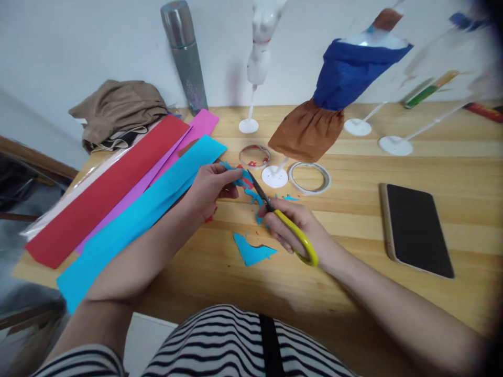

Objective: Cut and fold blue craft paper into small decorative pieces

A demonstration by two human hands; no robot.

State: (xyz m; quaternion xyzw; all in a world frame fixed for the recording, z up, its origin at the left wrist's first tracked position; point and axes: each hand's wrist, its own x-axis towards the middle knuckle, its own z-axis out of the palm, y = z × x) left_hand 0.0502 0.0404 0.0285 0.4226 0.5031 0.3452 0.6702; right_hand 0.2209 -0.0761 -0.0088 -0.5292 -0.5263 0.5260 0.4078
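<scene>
My left hand pinches a small piece of blue paper between thumb and fingers. In my right hand is a pair of scissors with yellow handles and dark blades, the tips pointing up and left at the blue piece. Whether the blades touch the paper I cannot tell. A larger blue paper scrap with a curved cut edge lies on the table below the hands. Small blue and red snippets are scattered around the blades. Folded blue crepe-like paper lies under and beside my left forearm.
Red paper and pink paper lie at the left, near a brown cloth and a flask. Tape rolls sit by a mannequin stand in a blue top and brown skirt. A bare white mannequin stands behind; a phone lies right.
</scene>
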